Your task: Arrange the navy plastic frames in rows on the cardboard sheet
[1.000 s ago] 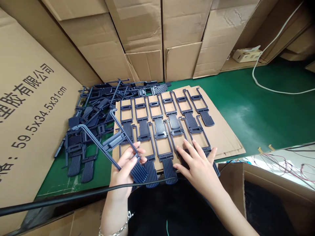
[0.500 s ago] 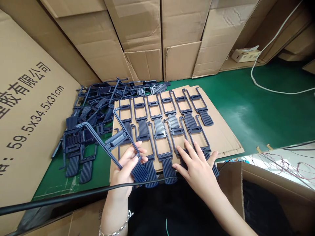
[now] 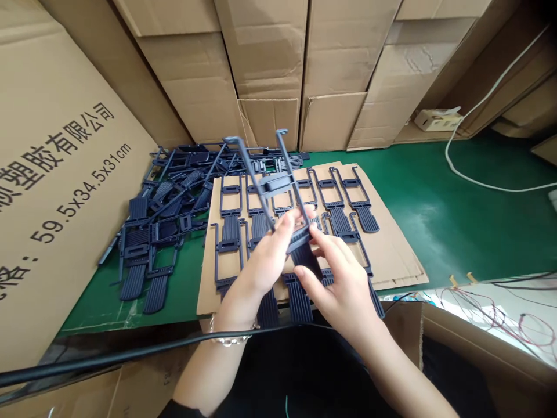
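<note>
A dark blue plastic bracket (image 3: 277,183) is raised above the cardboard sheet, its two hooked arms pointing up and away from me. My left hand (image 3: 272,255) is closed around the lower part of its frame. At the bracket's ribbed end, my right hand (image 3: 343,278) has its thumb and fingers on either side, gripping it; the palm partly hides that end. Under both hands, similar brackets (image 3: 228,244) lie in two rows on the cardboard sheet (image 3: 389,255), ribbed ends towards me. Some of them are covered by my hands.
A tangled heap of the same brackets (image 3: 174,191) lies on the green table (image 3: 418,215) at left. Cardboard boxes (image 3: 265,64) wall off the back, and a printed carton (image 3: 56,157) stands left. A black cable (image 3: 130,351) crosses in front; a white cable (image 3: 461,168) lies at right.
My left hand has carried the bracket right and raised it more upright. My right hand has left the brackets on the sheet and taken hold of the raised one. The view has shifted slightly.
</note>
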The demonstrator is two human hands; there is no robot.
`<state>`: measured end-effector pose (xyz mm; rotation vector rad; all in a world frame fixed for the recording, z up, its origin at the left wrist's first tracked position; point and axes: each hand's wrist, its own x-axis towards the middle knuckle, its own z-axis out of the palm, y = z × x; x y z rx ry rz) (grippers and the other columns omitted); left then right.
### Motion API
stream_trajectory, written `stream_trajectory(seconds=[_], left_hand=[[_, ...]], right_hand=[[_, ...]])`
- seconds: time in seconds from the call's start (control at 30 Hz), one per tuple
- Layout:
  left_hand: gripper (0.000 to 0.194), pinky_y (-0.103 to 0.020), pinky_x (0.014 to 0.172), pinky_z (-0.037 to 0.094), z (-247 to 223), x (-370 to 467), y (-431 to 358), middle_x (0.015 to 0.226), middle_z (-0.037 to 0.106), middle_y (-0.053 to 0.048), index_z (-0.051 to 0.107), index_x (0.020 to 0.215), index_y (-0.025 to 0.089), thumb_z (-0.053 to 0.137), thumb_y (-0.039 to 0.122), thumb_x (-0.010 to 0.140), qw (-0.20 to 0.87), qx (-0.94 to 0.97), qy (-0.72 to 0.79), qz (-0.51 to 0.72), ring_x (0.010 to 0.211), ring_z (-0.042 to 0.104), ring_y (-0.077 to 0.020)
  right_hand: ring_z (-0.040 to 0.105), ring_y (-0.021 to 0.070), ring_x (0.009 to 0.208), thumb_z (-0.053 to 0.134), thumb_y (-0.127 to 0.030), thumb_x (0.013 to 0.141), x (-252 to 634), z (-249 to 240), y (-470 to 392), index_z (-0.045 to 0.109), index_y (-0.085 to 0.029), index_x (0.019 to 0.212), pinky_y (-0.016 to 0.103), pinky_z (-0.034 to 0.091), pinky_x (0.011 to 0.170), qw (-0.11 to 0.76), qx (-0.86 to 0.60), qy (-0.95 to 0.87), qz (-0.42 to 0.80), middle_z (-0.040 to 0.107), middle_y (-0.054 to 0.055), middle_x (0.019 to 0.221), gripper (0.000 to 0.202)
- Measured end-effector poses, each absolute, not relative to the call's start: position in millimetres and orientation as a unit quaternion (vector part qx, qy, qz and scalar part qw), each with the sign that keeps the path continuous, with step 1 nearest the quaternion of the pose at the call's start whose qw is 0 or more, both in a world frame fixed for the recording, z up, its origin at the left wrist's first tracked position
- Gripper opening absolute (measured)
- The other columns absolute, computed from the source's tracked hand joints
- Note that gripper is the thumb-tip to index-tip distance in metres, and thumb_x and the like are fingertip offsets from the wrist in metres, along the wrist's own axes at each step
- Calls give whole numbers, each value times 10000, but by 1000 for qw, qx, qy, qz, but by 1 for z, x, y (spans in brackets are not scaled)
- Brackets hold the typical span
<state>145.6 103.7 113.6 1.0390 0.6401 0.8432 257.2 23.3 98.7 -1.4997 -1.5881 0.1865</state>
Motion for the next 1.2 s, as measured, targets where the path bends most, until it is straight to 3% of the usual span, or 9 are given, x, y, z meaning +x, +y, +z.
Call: stream_trajectory(seconds=[0.1, 0.33, 0.5, 0.6, 0.73, 0.83, 0.97, 1.07, 1.2], left_hand=[[532, -323, 876, 464, 119, 158, 109, 1162, 593, -82, 599, 1174, 233, 497, 588, 792, 747, 482, 266, 372, 1098, 533, -257], [632, -352, 993, 382, 115, 160, 107, 1331, 476, -97, 563, 1216, 229, 460, 659, 764, 765, 486, 265, 330, 1261, 393, -272], [638, -372, 941, 421, 114, 161, 100, 1213, 563, -122, 589, 1157, 198, 439, 684, 771, 795, 469, 231, 308, 1153, 499, -278], [590, -381, 907, 441, 117, 160, 101, 1133, 610, -124, 586, 1124, 183, 529, 640, 754, 791, 432, 224, 370, 1082, 550, -274], [345, -359, 840, 474, 120, 161, 105, 985, 668, -114, 605, 1048, 160, 609, 403, 803, 781, 387, 261, 415, 942, 625, -240], [219, -342, 802, 493, 120, 166, 100, 993, 671, -99, 618, 981, 161, 588, 320, 833, 792, 335, 270, 433, 933, 632, -223], [132, -282, 794, 492, 117, 175, 81, 1049, 662, -48, 643, 911, 190, 607, 284, 825, 788, 277, 263, 483, 1011, 605, -196], [127, -269, 824, 481, 118, 181, 69, 1054, 662, -34, 663, 891, 196, 627, 288, 812, 803, 251, 249, 480, 1063, 579, -193], [190, -292, 947, 427, 122, 184, 59, 1080, 656, -53, 667, 952, 186, 665, 256, 775, 849, 265, 191, 415, 1067, 576, -190]], right_hand=[[590, 184, 839, 542, -320, 839, 255, 105, 35, 472, -204, 1298, 315, 528, 721, 472, -621, -621, 83, 601, 69, 980, 479], [576, 205, 885, 624, -368, 763, 259, 104, 37, 601, -224, 1143, 327, 542, 658, 515, -644, -553, 121, 532, 98, 1132, 407], [596, 185, 841, 565, -294, 782, 258, 102, 30, 599, -206, 1110, 323, 547, 677, 531, -632, -555, 104, 558, 97, 1133, 341], [616, 169, 787, 488, -280, 829, 258, 99, 26, 559, -204, 1128, 317, 556, 669, 559, -592, -542, 210, 596, 90, 1078, 317], [624, 162, 655, 369, -361, 904, 257, 92, 21, 393, -189, 1289, 321, 563, 588, 569, -544, -483, 384, 624, 73, 921, 423], [616, 163, 712, 410, -339, 905, 256, 86, 19, 229, -208, 1403, 307, 552, 580, 577, -602, -494, 245, 559, 112, 1069, 547], [533, 243, 1028, 536, -292, 856, 256, 86, 15, 249, -237, 1418, 372, 525, 769, 492, -654, -572, -56, 482, 131, 1171, 633], [511, 254, 1038, 574, -306, 836, 259, 92, 12, 224, -222, 1435, 402, 502, 813, 452, -661, -588, -114, 482, 128, 1123, 699], [521, 248, 990, 545, -353, 838, 273, 97, 6, 243, -190, 1435, 390, 510, 769, 435, -672, -593, -84, 487, 121, 1070, 689]])
